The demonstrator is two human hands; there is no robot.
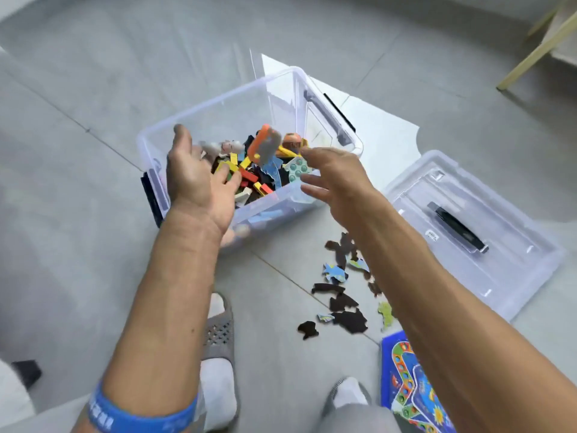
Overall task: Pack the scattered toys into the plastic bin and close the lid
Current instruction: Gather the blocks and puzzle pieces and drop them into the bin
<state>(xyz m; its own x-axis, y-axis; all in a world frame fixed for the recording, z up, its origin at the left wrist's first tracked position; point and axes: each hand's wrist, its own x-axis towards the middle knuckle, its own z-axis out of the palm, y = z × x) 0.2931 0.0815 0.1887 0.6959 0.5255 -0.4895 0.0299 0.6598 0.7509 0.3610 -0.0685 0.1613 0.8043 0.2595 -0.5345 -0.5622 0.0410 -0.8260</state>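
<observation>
Head view: I see both hands over the bin [218,101], a clear plastic box on the grey floor [93,73], open on top and already part full of toys [249,176] – coloured blocks, flat pieces, a green dotted piece, something orange at the back. My left hand [195,179] is spread wide above the near-left corner of the bin, fingers straight, holding nothing. My right hand [334,179] is over the near-right rim, fingers loose and apart, also holding nothing. Between the hands an orange-and-grey toy [263,145] sits above the pile, blurred, touching neither hand; I cannot tell if it rests on the pile or is in the air. The lid [468,229] lies flat on the floor to the right of the bin, apart from it, black handle up. Puzzle pieces [340,295], mostly dark with a few blue and green ones, are scattered on the floor just in front of the bin, under my right forearm. A blue game board [402,385] lies on the floor at lower right. A blue wristband [140,414] is on the left arm. Grey slippers [220,339] with white socks show at the bottom.
</observation>
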